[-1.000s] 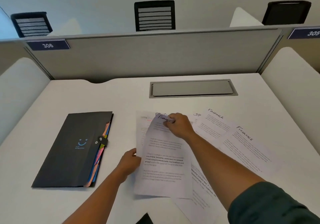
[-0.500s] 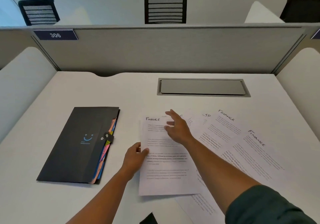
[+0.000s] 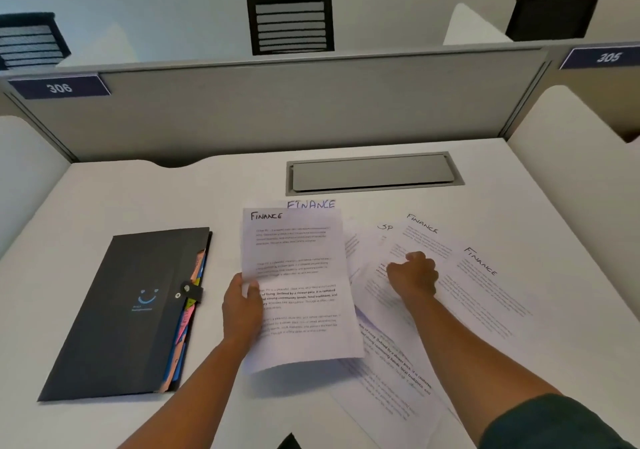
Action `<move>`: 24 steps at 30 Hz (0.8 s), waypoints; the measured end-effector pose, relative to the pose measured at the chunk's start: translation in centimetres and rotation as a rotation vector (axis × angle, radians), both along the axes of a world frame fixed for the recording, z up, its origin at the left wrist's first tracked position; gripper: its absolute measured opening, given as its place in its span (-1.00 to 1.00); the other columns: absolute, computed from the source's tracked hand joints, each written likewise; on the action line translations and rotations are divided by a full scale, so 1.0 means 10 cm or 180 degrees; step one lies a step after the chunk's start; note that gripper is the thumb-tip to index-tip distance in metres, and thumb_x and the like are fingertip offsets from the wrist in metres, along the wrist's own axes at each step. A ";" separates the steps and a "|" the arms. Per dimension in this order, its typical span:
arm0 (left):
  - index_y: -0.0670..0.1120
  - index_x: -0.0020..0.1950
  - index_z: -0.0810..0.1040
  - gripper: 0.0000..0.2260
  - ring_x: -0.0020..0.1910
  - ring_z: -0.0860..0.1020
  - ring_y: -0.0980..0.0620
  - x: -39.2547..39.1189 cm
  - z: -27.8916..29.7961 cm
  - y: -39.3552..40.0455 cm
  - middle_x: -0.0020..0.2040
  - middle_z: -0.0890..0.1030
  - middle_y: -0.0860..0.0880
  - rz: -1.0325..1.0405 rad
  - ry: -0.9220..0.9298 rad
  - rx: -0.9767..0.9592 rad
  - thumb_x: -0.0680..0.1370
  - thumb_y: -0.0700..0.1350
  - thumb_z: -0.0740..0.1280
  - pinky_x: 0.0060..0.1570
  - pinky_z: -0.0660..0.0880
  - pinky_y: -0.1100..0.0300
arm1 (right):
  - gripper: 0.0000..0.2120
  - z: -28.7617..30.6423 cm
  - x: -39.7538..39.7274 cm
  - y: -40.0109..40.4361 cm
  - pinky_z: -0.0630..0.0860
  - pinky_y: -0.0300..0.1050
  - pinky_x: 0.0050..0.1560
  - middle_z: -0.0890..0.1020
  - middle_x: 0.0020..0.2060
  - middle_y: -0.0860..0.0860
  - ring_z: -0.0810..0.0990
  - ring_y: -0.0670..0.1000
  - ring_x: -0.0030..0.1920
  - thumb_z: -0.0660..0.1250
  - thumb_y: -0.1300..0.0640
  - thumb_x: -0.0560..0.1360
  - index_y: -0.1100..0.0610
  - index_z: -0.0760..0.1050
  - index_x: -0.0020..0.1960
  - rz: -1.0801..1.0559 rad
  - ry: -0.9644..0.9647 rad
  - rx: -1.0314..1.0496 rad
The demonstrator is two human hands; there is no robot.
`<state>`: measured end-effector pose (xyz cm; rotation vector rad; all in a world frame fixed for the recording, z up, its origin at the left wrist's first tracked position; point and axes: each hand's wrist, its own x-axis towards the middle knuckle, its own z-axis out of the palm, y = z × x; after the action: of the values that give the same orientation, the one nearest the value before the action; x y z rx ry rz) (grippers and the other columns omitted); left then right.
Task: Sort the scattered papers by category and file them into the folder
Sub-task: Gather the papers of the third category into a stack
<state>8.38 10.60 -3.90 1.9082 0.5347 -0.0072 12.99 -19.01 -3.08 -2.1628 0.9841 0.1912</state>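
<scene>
A black expanding folder (image 3: 114,310) with coloured tabs lies shut on the left of the white desk. My left hand (image 3: 240,310) grips the left edge of a small stack of sheets headed Finance (image 3: 301,265), thumb on top; a second Finance heading (image 3: 311,204) peeks out behind it. My right hand (image 3: 412,275) has its fingers curled at the left edge of another Finance sheet (image 3: 429,237) in the spread on the right. Beside it lie a sheet marked SP (image 3: 384,228), a further Finance sheet (image 3: 485,292) and overlapping pages (image 3: 391,372) under my forearm.
A grey cable flap (image 3: 370,173) is set into the desk behind the papers. A grey partition (image 3: 277,109) closes the back, with white dividers on both sides. Chair backs show beyond it. A dark corner (image 3: 289,443) pokes in at the bottom edge.
My right hand left the top of the stack and moved right onto the spread sheets, fingers now curled. My left hand has taken hold of the stack and squared it.
</scene>
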 end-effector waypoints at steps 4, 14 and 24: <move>0.04 0.20 0.45 -0.85 0.03 0.61 -0.02 0.03 0.07 -0.10 0.06 0.61 0.00 0.0006 -0.0129 -0.0024 0.68 -0.12 0.15 -0.10 0.53 0.14 | -0.48 0.00 -0.25 -0.27 0.41 0.17 0.25 0.36 0.25 0.21 0.35 0.20 0.24 0.39 0.08 0.40 0.20 0.33 0.29 -0.0702 0.0715 -0.0230; -0.02 0.19 0.48 -0.84 0.08 0.58 -0.08 -0.10 0.08 -0.50 0.10 0.60 -0.04 -0.0421 -0.0097 0.0057 0.66 -0.14 0.17 0.05 0.51 0.06 | -0.25 -0.09 -0.93 -0.72 0.35 0.11 0.29 0.22 0.30 0.22 0.27 0.20 0.26 0.55 -0.03 0.25 0.17 0.29 0.29 -0.1638 0.1232 -0.0411; -0.07 0.26 0.49 -0.79 0.05 0.61 -0.08 -0.19 0.04 -0.76 0.12 0.62 -0.07 -0.0798 0.0060 0.0118 0.66 -0.12 0.17 0.10 0.57 -0.07 | -0.08 0.01 -1.13 -1.01 0.42 -0.02 0.07 0.26 0.23 0.21 0.34 0.14 0.13 0.65 -0.11 0.11 0.16 0.22 0.25 -0.1804 0.1467 -0.0276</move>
<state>6.51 3.02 -3.51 2.0021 0.3072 -0.1792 1.67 -29.13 -3.00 -1.8554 1.8517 0.3845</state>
